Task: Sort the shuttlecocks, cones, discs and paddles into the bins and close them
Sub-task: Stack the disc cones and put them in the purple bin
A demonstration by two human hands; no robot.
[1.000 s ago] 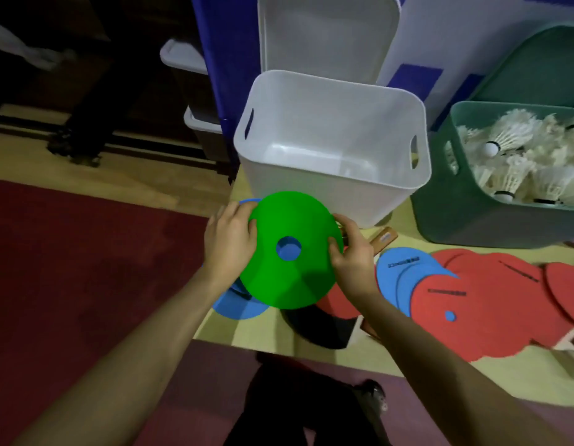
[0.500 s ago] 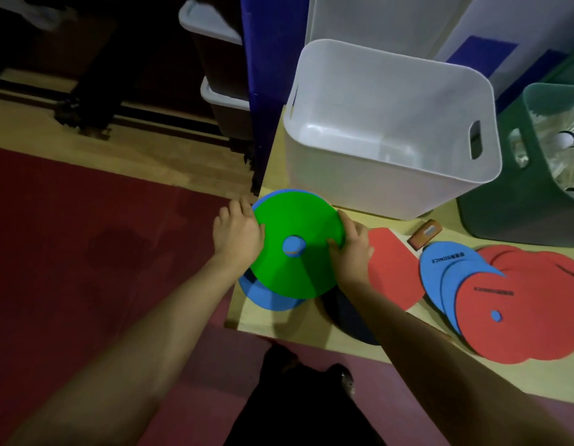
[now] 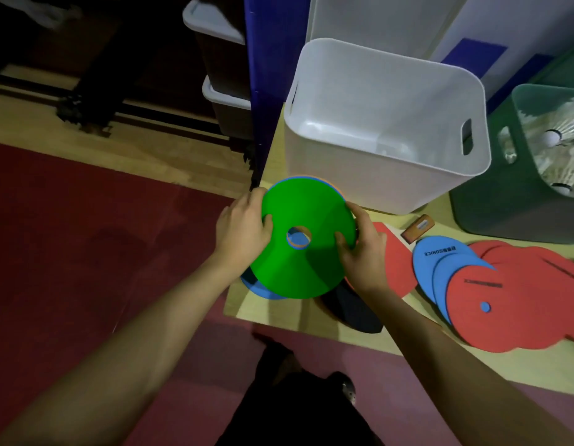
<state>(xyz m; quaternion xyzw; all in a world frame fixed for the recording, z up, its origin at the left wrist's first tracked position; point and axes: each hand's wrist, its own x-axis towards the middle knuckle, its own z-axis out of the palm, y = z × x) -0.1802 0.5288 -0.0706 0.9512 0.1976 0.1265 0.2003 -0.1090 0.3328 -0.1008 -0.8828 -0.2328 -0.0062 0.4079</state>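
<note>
Compared with half a second earlier, the green disc cone (image 3: 303, 239) sits slightly higher and nearer the white bin (image 3: 385, 130), with thin blue and orange rims of stacked cones showing at its far edge; both hands keep their places on it. The left hand (image 3: 244, 230) grasps the cone's left rim, thumb lying on the green top. The right hand (image 3: 363, 249) grasps the right rim, fingers curled over the edge, thumb on top. The stack is held above the near left corner of the table (image 3: 279, 313), over a blue disc (image 3: 263, 289). To the right lie overlapping blue and red discs (image 3: 472, 304). Beyond stands the white bin, and beside it a green bin (image 3: 504, 207) holding shuttlecocks (image 3: 556, 140).
</note>
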